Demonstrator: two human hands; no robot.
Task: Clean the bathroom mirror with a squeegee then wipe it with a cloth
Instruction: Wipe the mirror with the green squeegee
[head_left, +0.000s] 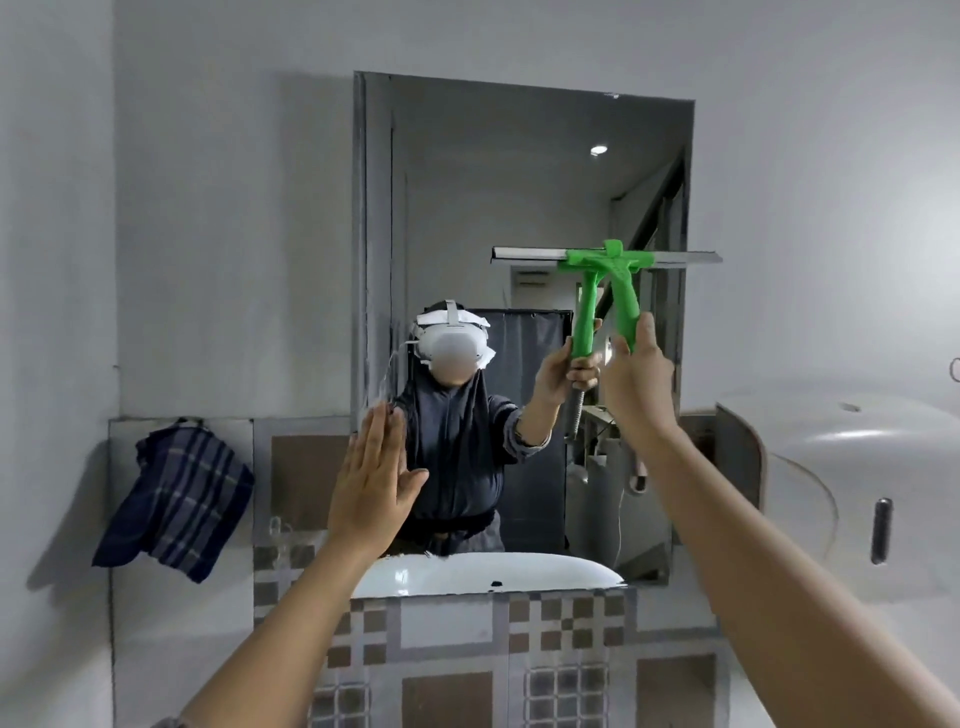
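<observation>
The rectangular mirror (519, 171) hangs on the grey wall ahead of me. My right hand (636, 376) is shut on the green handle of a squeegee (621, 283). Its metal blade lies level against the glass, about halfway up on the right side, and reaches past the mirror's right edge. My left hand (371, 486) is flat and open, fingers up, at the mirror's lower left edge. A blue checked cloth (176, 499) hangs on the wall to the left of the mirror, apart from both hands.
A tiled ledge (519, 623) with brown and grey squares runs below the mirror. A white curved fixture (857, 467) with a dark handle stands close at the right. The mirror reflects a person wearing a headset and a white basin rim.
</observation>
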